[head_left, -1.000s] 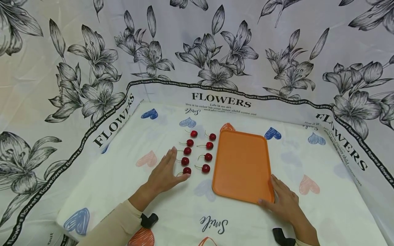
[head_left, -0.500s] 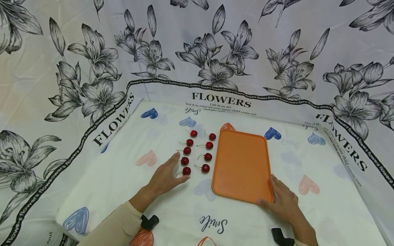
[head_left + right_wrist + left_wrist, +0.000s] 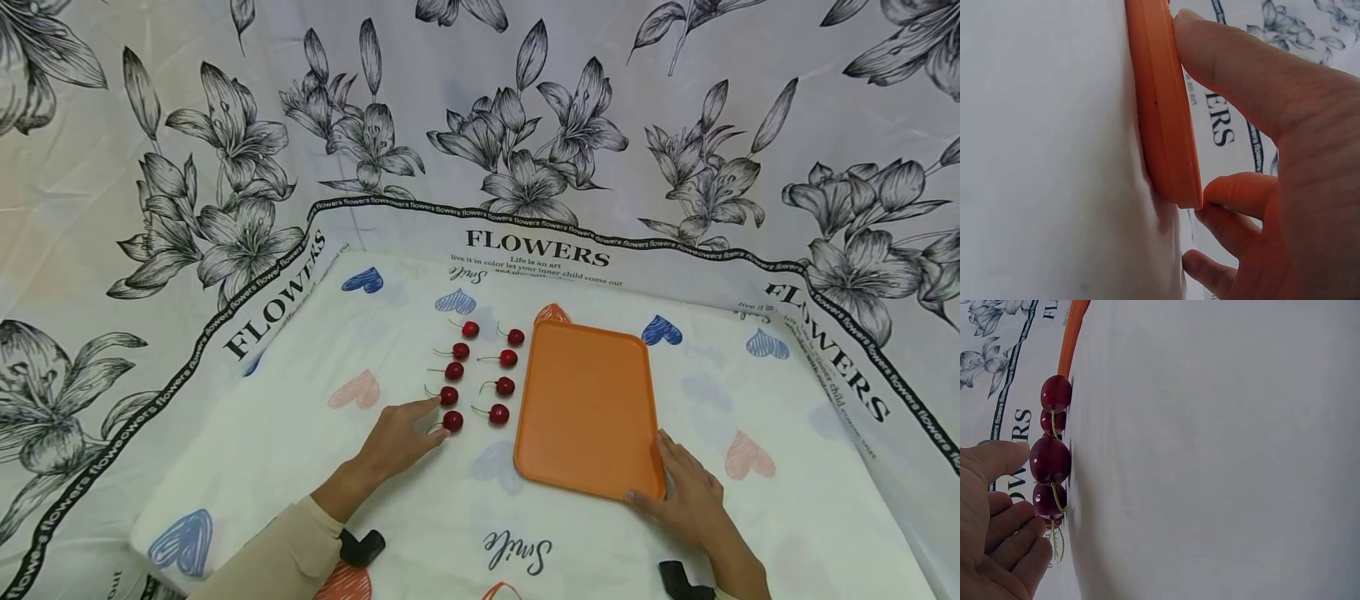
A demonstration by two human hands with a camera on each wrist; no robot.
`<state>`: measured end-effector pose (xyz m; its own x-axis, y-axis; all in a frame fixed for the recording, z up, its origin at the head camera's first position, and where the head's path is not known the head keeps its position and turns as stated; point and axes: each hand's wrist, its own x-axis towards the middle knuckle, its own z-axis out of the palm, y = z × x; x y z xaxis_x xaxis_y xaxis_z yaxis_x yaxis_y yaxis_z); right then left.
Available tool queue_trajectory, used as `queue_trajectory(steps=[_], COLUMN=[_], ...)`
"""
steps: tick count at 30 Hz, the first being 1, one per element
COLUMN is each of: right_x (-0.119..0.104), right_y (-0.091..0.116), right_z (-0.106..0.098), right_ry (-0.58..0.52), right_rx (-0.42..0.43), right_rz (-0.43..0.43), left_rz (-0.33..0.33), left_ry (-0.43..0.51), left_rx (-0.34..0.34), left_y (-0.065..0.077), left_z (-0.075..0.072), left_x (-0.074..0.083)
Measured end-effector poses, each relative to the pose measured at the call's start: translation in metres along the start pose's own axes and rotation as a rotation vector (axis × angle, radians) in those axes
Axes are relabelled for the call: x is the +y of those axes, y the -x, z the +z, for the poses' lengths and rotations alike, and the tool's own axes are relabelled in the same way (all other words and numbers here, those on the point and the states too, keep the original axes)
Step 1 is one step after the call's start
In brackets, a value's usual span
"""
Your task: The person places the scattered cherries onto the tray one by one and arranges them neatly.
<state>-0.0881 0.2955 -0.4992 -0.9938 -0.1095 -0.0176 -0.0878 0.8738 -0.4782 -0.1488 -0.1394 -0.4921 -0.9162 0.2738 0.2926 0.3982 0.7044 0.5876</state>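
Red cherries with green stems lie in two columns on the white cloth. My left hand (image 3: 397,436) is at the near end of the left column. Its thumb and fingers stand apart around the nearest cherry (image 3: 452,422), close beside it and not closed on it. The index fingertip comes near a second cherry (image 3: 447,396). In the left wrist view, the thumb is right beside a dark red cherry (image 3: 1050,460). My right hand (image 3: 690,492) holds the near right corner of an orange tray (image 3: 585,408), thumb at the front edge, fingers along the right side.
The right column of cherries (image 3: 498,414) lies between the left column and the tray. A white tablecloth (image 3: 420,533) printed with hearts covers the table. Behind it hangs a flower-printed curtain (image 3: 525,200).
My left hand's fingers have drawn in and lowered from beside the middle of the left column towards its nearest cherries. The right hand and the tray stay in place.
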Motion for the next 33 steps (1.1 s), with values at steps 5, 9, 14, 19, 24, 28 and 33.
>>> queue_trajectory(steps=[5, 9, 14, 19, 24, 28, 33], right_x=[0.000, -0.001, 0.000, 0.001, 0.000, 0.000, 0.000], right_y=[0.000, 0.000, 0.000, 0.000, 0.000, 0.001, 0.001], right_z=[0.001, 0.001, 0.002, 0.002, 0.002, 0.002, 0.001], right_ry=[0.005, 0.005, 0.002, -0.010, -0.014, -0.012, -0.018], right_rx=[0.008, -0.007, -0.001, 0.009, -0.004, -0.003, 0.005], right_rz=[-0.005, 0.017, 0.011, 0.000, 0.017, 0.017, 0.007], left_rz=[0.008, 0.020, -0.021, -0.031, 0.005, 0.096, 0.152], left_ry=[0.032, 0.032, 0.041, 0.015, -0.033, -0.073, -0.115], left_rx=[0.001, -0.011, -0.052, -0.047, -0.010, 0.006, 0.053], left_y=[0.001, 0.004, 0.007, 0.006, 0.004, 0.003, 0.003], left_z=[0.002, 0.005, 0.008, 0.009, 0.011, 0.012, 0.013], left_x=[-0.003, -0.005, -0.003, -0.002, -0.006, -0.009, -0.009])
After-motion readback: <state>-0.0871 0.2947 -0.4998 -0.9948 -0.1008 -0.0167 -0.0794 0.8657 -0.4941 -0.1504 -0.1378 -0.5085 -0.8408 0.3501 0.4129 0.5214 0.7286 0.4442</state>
